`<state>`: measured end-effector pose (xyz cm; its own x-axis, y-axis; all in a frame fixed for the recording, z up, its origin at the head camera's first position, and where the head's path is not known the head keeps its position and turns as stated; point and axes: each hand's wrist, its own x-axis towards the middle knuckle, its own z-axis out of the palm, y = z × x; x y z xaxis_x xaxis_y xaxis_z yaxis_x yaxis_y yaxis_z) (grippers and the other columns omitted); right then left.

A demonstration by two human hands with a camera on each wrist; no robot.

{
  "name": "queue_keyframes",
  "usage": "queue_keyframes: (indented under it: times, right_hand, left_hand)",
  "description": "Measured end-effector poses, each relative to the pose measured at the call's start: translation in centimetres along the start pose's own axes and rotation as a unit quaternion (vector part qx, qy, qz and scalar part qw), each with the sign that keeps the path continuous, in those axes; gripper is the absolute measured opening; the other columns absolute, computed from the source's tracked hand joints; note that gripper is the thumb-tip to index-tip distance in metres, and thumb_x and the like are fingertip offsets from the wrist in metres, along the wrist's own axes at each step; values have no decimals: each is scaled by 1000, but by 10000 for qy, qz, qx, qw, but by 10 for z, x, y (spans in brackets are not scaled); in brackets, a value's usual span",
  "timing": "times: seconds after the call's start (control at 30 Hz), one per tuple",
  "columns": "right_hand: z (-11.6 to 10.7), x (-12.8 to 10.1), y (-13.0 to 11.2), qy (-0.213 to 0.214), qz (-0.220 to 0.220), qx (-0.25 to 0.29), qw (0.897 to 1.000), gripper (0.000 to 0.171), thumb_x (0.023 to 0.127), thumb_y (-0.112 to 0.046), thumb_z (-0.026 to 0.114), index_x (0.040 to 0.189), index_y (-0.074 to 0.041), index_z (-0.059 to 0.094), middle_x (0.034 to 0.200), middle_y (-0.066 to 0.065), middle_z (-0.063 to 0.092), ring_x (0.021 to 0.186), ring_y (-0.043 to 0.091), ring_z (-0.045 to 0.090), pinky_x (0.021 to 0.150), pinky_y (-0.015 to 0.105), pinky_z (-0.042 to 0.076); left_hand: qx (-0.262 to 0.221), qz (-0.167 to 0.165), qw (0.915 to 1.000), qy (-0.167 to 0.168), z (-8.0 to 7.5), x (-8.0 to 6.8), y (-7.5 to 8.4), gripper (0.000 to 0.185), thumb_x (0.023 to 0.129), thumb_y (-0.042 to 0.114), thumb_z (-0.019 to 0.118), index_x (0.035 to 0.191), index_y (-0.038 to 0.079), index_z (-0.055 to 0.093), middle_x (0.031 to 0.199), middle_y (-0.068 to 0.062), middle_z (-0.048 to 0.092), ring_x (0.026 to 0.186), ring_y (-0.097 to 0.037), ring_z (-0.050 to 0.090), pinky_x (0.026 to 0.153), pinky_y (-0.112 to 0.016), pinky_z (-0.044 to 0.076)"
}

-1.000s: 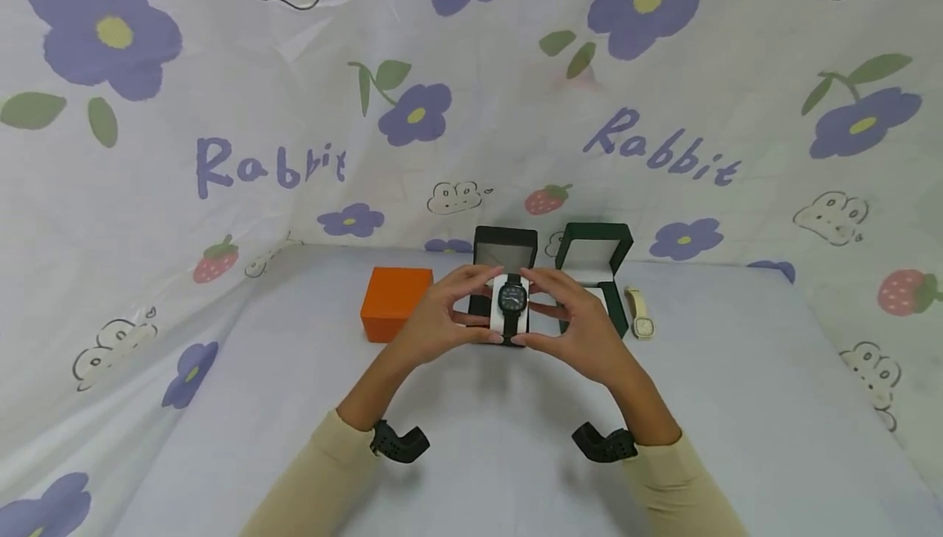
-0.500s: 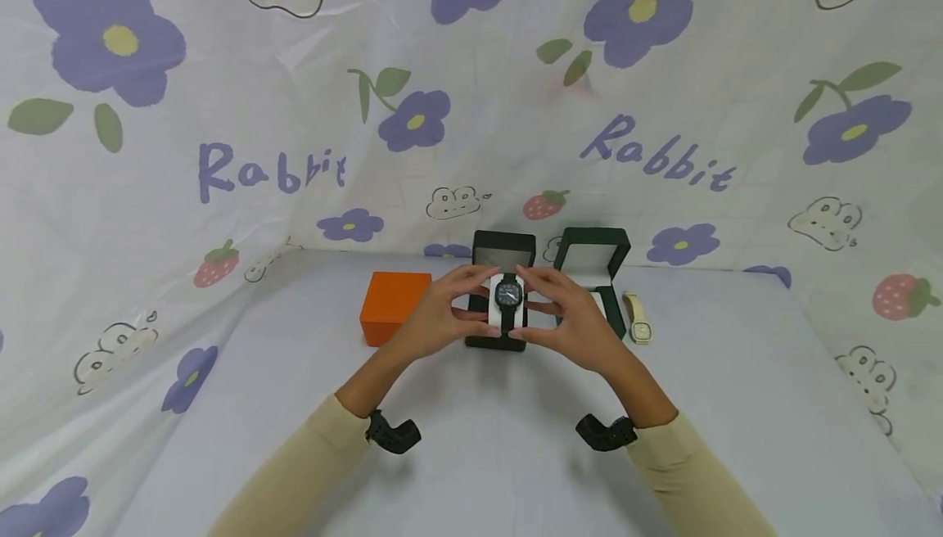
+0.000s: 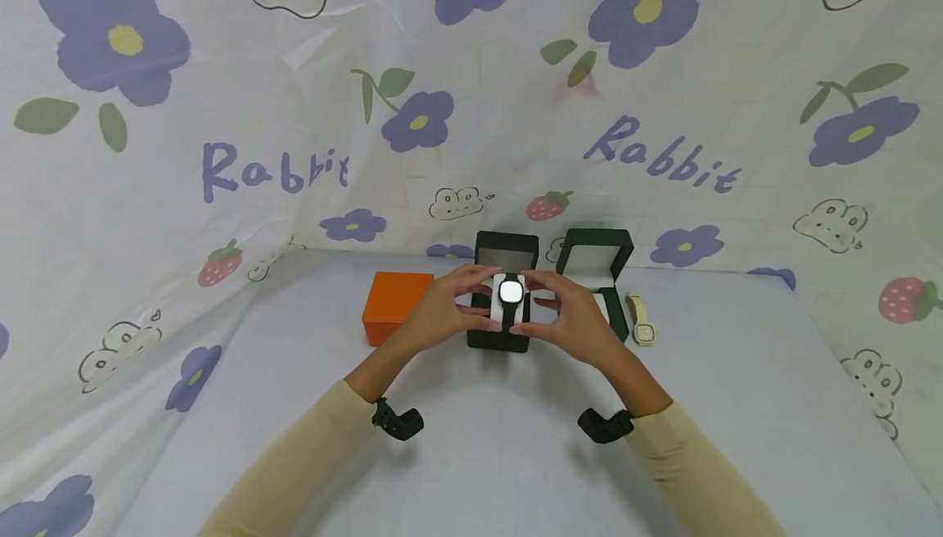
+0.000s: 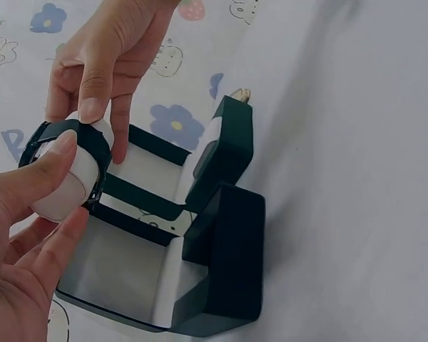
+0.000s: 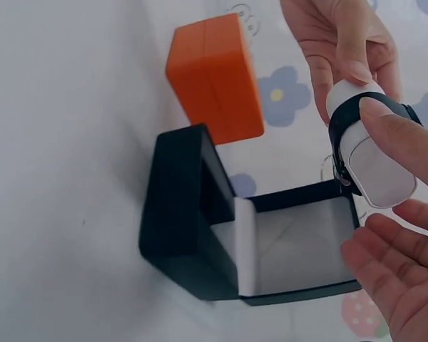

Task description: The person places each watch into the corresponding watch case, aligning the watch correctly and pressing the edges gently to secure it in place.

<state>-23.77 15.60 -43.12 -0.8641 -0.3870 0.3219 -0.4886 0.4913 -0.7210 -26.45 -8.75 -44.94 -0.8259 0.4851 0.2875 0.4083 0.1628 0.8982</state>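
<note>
Between both hands, a watch (image 3: 511,291) with a black strap is wrapped round a white cushion (image 5: 357,146), upright with its dial bright with glare in the head view. My left hand (image 3: 445,312) pinches the cushion's left side with thumb and fingers. On its right side, my right hand (image 3: 578,320) pinches it likewise, thumb pressed on the strap in the right wrist view. Directly behind and below stands an open black watch box (image 3: 507,241), lid raised; its base shows as a hollow in the left wrist view.
An orange box (image 3: 398,300) stands left of the black one. To the right is an open dark green watch box (image 3: 595,236) with a pale lining, and beside it lies a gold watch (image 3: 642,328). A printed cloth (image 3: 471,111) rises behind the white tabletop (image 3: 508,439).
The watch dial has gone from dark to bright white with glare. Both hands keep their pinch on the cushion and have drawn very slightly upward in view.
</note>
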Motion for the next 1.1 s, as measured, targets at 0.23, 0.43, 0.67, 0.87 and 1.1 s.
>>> queue_keyframes:
  times: [0.23,0.43,0.67,0.87,1.1]
  right_hand:
    - [3,7,12,-293,183,-215,9992,78,76,-25,92,142,-3,55,139,13,58,127,31,57,101,42,54]
    - [9,12,21,-407,262,-442,9978,78,77,-27,91,142,-2,56,141,16,57,126,36,57,101,49,53]
    - [15,16,31,-374,416,-1031,9931,78,76,-35,91,141,-7,59,143,15,58,122,33,60,96,48,55]
    - [21,19,41,-389,444,-1168,9914,78,75,-36,91,140,-7,60,141,15,60,130,35,56,104,54,49]
    - [26,21,48,-405,371,-1199,9913,78,74,-34,92,139,-4,61,138,17,61,129,36,56,107,54,46]
  left_hand:
    - [701,-86,9974,-128,-1,6,-13,77,76,15,91,145,9,57,142,-9,55,119,-28,61,88,-37,60]
    - [1589,-279,9867,-215,-2,11,-20,77,77,24,92,144,8,58,143,-7,56,122,-32,59,92,-35,59]
    - [1884,-617,9796,-334,0,15,-26,75,79,21,89,146,11,56,144,-9,55,122,-34,58,95,-38,58]
    - [2189,-828,9719,-270,3,17,-32,78,78,21,90,147,11,55,141,-18,54,125,-36,55,107,-49,48]
    - [2503,-1118,9614,-248,7,19,-38,78,78,25,90,148,15,55,144,-19,50,130,-34,51,112,-51,43]
